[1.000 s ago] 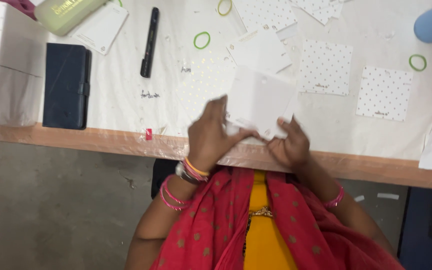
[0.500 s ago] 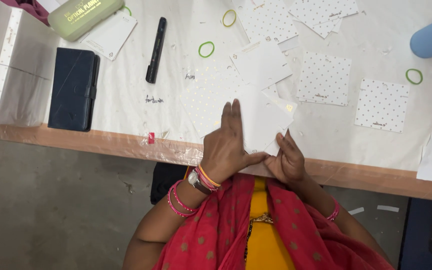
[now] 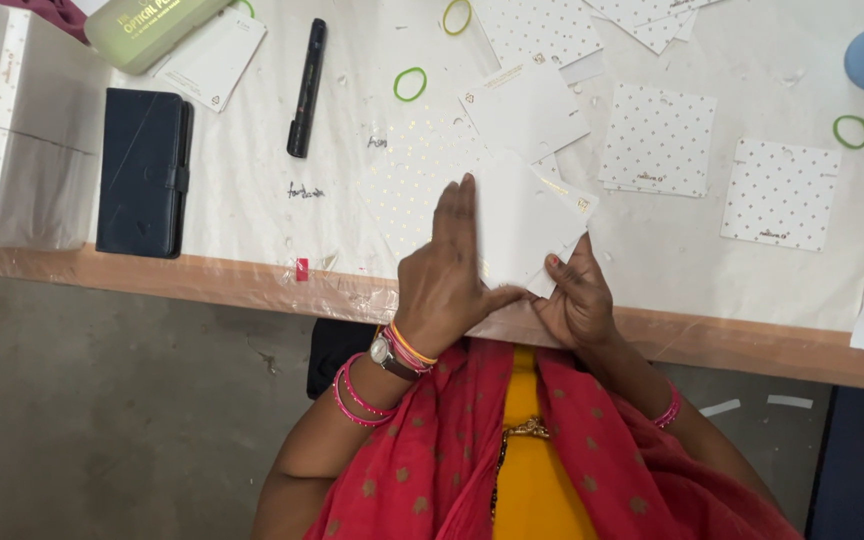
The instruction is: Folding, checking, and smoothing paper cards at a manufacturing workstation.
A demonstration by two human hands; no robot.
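One view only, head cam looking straight down. Two hands on the white card [image 3: 527,225], which lies at the near edge of the counter [image 3: 252,215], partly over the wooden lip. Left hand [image 3: 449,275] is flat, fingers straight and together, pressing down on the card's left half; nothing pinched. Right hand [image 3: 574,300] pinches the card's near right edge between thumb and fingers, so it is grasping the card itself. Card sits rotated like a diamond, one corner pointing away from the person and to the right; its long diagonal runs from the hands up toward the plain white card [image 3: 524,105] just beyond it. Card lies ahead of both hands, away from the body; left hand covers more of it, right hand holds only the rim. Relative to the white card: dotted cards [image 3: 657,140] and [image 3: 780,192] to the right, well apart; green rubber band [image 3: 410,84] beyond it to the left; black marker [image 3: 305,88] further left; dark blue wallet [image 3: 142,170] far left near the counter edge; second green band [image 3: 851,131] far right. Whether the white card is one sheet or a folded piece, cannot tell.
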